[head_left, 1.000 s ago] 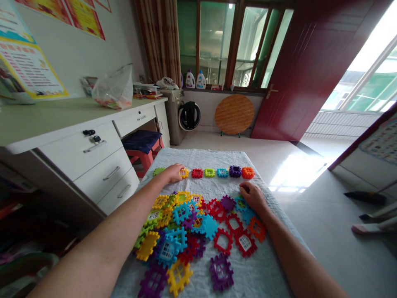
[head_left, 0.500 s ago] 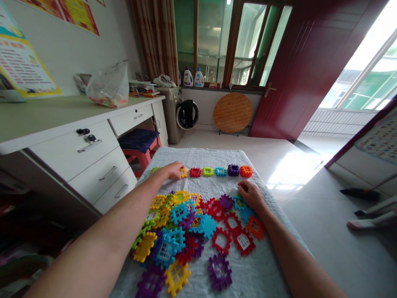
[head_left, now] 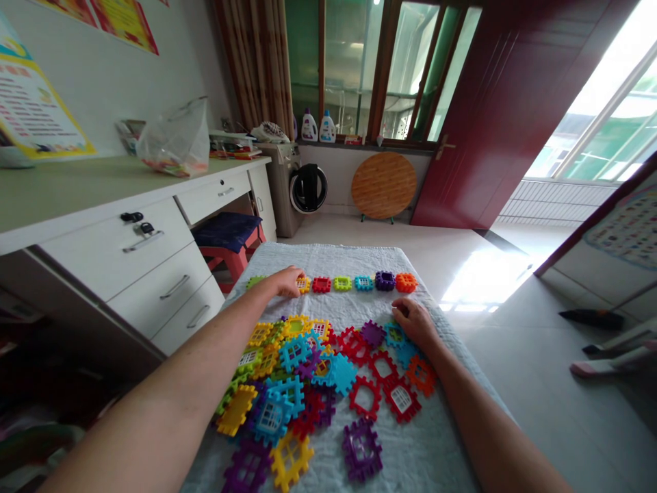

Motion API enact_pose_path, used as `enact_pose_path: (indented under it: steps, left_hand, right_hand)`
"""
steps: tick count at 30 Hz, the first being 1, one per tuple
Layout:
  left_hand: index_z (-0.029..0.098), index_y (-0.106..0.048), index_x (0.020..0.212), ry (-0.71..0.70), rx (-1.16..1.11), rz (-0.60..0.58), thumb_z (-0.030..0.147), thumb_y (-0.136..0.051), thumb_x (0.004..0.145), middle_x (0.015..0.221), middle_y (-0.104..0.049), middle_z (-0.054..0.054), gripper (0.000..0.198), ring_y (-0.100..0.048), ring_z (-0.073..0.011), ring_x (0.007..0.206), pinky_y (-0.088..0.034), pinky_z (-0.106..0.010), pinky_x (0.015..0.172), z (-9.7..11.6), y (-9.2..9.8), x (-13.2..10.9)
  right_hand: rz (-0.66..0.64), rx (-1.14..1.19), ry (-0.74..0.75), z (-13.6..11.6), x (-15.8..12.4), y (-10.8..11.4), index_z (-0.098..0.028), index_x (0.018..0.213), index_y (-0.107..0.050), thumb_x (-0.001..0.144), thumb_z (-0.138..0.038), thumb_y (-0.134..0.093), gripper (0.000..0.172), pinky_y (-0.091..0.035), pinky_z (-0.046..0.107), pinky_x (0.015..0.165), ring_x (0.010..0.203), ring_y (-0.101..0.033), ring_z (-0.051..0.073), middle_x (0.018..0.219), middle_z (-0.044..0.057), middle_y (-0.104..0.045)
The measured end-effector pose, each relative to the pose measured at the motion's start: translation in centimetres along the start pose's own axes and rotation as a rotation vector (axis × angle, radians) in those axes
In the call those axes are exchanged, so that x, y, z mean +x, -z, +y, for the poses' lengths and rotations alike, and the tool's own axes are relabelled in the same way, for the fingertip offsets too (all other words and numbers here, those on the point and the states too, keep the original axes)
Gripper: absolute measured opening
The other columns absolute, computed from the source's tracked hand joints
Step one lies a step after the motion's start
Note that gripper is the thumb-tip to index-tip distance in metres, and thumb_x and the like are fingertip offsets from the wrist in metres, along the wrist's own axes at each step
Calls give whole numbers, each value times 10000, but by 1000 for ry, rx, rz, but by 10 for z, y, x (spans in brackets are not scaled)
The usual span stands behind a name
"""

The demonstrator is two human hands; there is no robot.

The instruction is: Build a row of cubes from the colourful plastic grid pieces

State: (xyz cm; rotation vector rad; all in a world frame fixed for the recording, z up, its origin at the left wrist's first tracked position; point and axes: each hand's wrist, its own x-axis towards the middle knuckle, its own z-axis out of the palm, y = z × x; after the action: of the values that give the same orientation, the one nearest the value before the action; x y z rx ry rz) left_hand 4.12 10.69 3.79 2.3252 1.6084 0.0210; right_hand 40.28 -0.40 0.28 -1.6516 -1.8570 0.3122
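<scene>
Along the far part of the cloth-covered table [head_left: 328, 257] runs a row of small blocks built from toothed plastic tiles. My left hand [head_left: 288, 281] has its fingers closed on the yellow block [head_left: 304, 285], partly covering it. To its right stand a red block [head_left: 321, 284], a lime block [head_left: 342, 283], a light-blue block [head_left: 364, 283], a purple block [head_left: 384, 281] and an orange block [head_left: 406, 282]. A green block [head_left: 254, 281] peeks out behind my left forearm. My right hand [head_left: 415, 320] rests beside a blue tile [head_left: 395, 334], its fingers loosely bent and holding nothing visible.
Loose tiles in several colours lie heaped nearer me, with a purple tile [head_left: 362, 448] at the front. A white desk [head_left: 102, 185] and a stool [head_left: 228, 233] stand left. Beyond are a washing machine [head_left: 282, 185], a round wooden board [head_left: 384, 185] and a red door [head_left: 493, 123].
The view has shifted very slightly. Both hands and the blocks stay where they were on the table.
</scene>
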Motion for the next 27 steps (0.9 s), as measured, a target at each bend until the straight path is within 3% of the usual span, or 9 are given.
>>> enact_pose_path:
  steps: [5,8,11,14,17,20,23,27]
  left_hand:
    - [148,-501,1253,29,25,15,142,-628,516,1293,-520,-125,747,-572,-272,1089,-456,-290,904,5,3,-6]
    - [113,-309,1403,41,41,59,146,-640,529,1415,-400,-182,935,-425,-314,1276,-375,-335,1020,6,9,-18]
    - [127,-223,1440,32,52,139,198,-623,599,1459,-349,-169,934,-327,-302,1348,-312,-363,1074,6,13,-42]
    - [134,-314,1405,5,20,216,273,-594,661,1392,-441,-158,807,-424,-293,1281,-357,-364,1040,8,13,-76]
    - [130,-462,1309,-15,-101,153,342,-552,703,1301,-541,-140,648,-529,-275,1176,-420,-335,975,15,9,-115]
    - [144,-511,1273,-28,-248,92,375,-510,744,1257,-593,-106,577,-569,-249,1129,-443,-312,949,25,3,-143]
    - [162,-553,1234,-51,-310,116,340,-486,765,1262,-600,-88,505,-562,-244,1147,-424,-320,981,31,-3,-154]
    - [165,-607,1155,-24,-351,240,318,-486,768,1237,-613,-94,434,-549,-254,1163,-392,-350,1022,22,-17,-147]
  right_hand:
    - [-10,6,-3,-1,0,1,-171,850,-642,744,-354,-453,283,-412,284,631,619,-558,167,678,29,-624]
    - [-16,3,-5,-1,0,2,-167,853,-643,743,-355,-457,286,-414,288,637,628,-563,170,684,31,-627]
    - [-18,11,0,1,0,2,-172,854,-645,744,-354,-462,281,-419,288,640,634,-568,171,686,29,-631]
    - [-9,45,-10,4,0,2,-180,853,-647,743,-353,-471,270,-426,284,640,641,-576,172,690,27,-641]
    - [20,85,-21,9,0,1,-180,850,-647,749,-354,-473,266,-435,282,653,653,-583,172,705,30,-650]
    - [60,79,-19,13,1,1,-180,836,-650,753,-357,-472,264,-436,287,662,654,-579,173,709,32,-650]
    - [61,59,-16,15,1,1,-185,823,-651,754,-359,-475,257,-434,287,658,646,-571,170,698,26,-641]
    - [26,29,-17,16,1,2,-193,834,-652,752,-355,-488,245,-435,283,667,658,-577,169,698,21,-641]
